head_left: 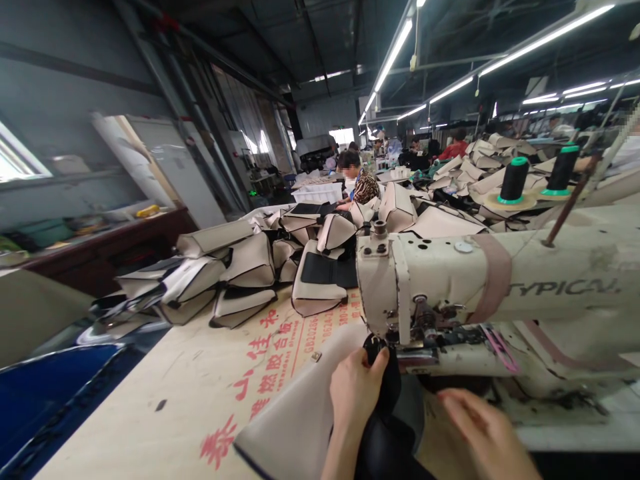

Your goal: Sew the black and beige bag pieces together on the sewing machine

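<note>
My left hand (356,390) grips a beige and black bag (293,423) by its black edge, thumb and fingers pinched together just below the needle area of the sewing machine (450,273). The bag's beige side, with dark edging and a small metal fitting (316,357), spreads left over the board. Its black material (387,440) hangs under my left wrist. My right hand (485,430), somewhat blurred, is apart from the bag, in front of the machine's arm. Its fingers are stretched loosely out, and I see nothing in them. The exact stitching spot is hidden behind my left fingers.
Many beige bags (247,260) with black edging are heaped behind the plywood table (200,393). Two black thread cones (513,180) stand above the machine. A blue-lined container (55,393) is at left. A person (364,187) works farther back. A pink clip-like piece (500,348) hangs on the machine.
</note>
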Demonstrator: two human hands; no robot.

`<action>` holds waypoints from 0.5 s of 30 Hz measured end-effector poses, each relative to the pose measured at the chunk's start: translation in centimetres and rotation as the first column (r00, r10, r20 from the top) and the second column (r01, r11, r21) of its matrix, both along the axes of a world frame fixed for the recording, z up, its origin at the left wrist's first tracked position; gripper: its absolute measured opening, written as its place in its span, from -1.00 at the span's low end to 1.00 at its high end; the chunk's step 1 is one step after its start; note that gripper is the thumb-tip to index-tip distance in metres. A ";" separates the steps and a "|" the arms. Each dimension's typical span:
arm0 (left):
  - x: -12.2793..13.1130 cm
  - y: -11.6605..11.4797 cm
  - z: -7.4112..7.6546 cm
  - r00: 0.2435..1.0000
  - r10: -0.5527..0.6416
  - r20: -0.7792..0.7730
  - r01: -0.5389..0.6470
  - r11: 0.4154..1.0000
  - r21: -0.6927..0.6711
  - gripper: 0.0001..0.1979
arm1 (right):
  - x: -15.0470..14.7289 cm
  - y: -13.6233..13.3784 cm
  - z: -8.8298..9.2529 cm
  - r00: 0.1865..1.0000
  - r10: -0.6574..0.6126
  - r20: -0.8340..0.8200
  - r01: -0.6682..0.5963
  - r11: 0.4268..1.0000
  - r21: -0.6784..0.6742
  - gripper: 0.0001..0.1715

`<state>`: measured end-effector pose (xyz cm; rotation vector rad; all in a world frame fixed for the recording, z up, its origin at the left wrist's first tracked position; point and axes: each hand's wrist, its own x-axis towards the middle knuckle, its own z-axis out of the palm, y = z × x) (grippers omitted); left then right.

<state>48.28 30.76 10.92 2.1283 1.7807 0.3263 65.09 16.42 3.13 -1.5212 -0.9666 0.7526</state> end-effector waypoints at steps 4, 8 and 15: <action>0.0 0.0 -0.2 1.000 -0.002 -0.004 0.002 1.000 0.008 -0.56 | -8.0 5.7 -0.1 0.942 0.159 -0.297 -0.156 0.987 0.035 -0.63; 0.1 0.6 -0.3 1.000 -0.014 0.005 0.014 1.000 0.006 -0.55 | -8.7 7.2 0.8 0.887 0.005 -0.461 -0.025 0.999 -0.036 -0.51; 0.7 2.8 0.1 1.000 -0.024 0.006 0.024 0.999 -0.026 -0.60 | -8.9 8.5 2.1 0.854 -0.110 -0.508 0.059 0.992 -0.116 -0.48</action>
